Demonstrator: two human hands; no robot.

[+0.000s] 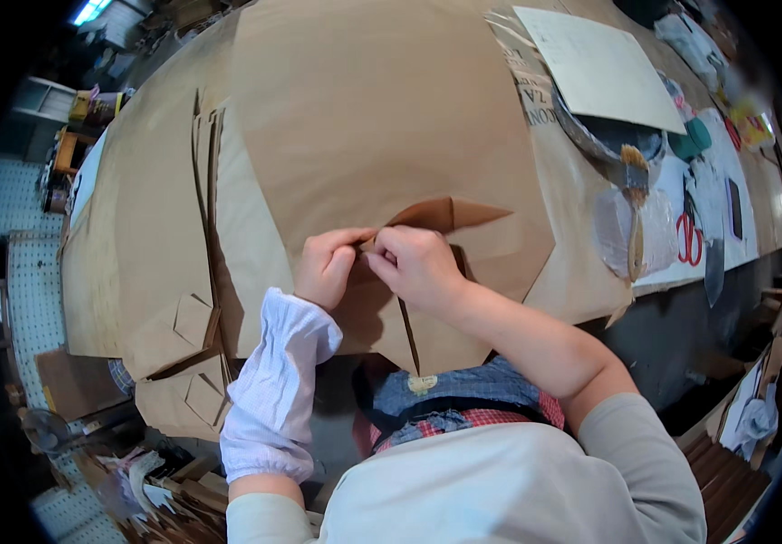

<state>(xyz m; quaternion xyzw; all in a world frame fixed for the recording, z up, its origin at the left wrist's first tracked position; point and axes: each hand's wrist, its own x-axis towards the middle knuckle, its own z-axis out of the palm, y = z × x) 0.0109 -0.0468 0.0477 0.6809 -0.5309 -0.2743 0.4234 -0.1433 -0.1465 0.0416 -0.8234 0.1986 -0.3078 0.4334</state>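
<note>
While the brown paper sheet (373, 118) lies on the worktable (577, 258) before the person, the left hand (325, 265) and right hand (420, 267) meet over its near end, both pinching the folded flap (436, 214); a brush (635, 186) rests at the right.

The right fingers (391, 242) partly hide the brown paper (386, 118) where they pinch it

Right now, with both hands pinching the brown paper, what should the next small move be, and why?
Probably press the raised paper flap down and crease it: the left hand and right hand pinch together at its left end, while the rest stands up from the brown paper sack.
</note>
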